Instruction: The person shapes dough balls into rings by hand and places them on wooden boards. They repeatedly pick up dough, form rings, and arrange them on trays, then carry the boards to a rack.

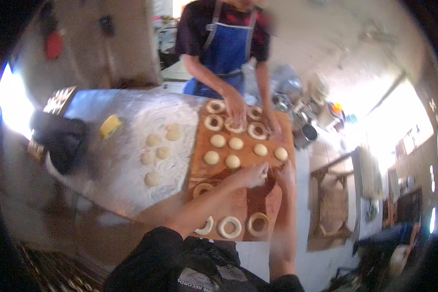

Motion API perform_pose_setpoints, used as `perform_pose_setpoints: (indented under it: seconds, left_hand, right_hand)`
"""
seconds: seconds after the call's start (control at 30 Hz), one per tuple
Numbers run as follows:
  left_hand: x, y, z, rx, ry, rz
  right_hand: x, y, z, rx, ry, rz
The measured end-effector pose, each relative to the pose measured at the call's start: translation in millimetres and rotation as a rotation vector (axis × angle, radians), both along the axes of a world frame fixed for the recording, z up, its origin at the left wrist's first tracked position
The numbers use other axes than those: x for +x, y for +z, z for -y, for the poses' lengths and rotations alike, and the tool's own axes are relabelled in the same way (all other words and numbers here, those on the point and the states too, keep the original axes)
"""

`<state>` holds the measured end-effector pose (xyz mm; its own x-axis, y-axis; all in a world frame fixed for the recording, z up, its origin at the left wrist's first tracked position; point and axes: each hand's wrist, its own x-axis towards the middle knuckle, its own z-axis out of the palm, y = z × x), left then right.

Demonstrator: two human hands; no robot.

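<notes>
Over the wooden board (238,194), my left hand (254,176) is closed with its fingers curled; what it holds, if anything, cannot be made out. Close beside it on the right, my right hand (285,175) has bent fingers, also closed, just below a round dough ball (281,154). Several more dough balls (233,161) lie in the middle of the board. Along its near edge are dough rings, including a whole dough ring (229,227) and another dough ring (258,224). My left forearm partly covers a ring at the left.
Across the board a person in a blue apron (224,48) has both hands among dough rings (213,122) at the far end. Left of it, a floured metal table (121,160) carries several flattened dough pieces (163,152) and a yellow scraper-like piece (111,126). Pots (305,134) stand beyond the right.
</notes>
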<state>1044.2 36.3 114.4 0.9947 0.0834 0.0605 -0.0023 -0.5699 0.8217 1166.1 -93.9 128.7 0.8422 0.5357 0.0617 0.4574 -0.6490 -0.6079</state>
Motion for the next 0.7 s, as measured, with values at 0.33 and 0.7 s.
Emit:
perform_pose_setpoints:
  seconds: [0.33, 0.7]
  left_hand:
    - [-262.7, -16.2, -153.1, 0.149, 0.544, -0.117]
    - [-286.4, -27.3, -198.4, 0.049, 0.781, -0.049]
  right_hand:
    - [-186.2, 28.5, -190.2, 0.008, 0.852, -0.234]
    - [-224.7, -7.3, -268.5, -0.294, 0.717, -0.154]
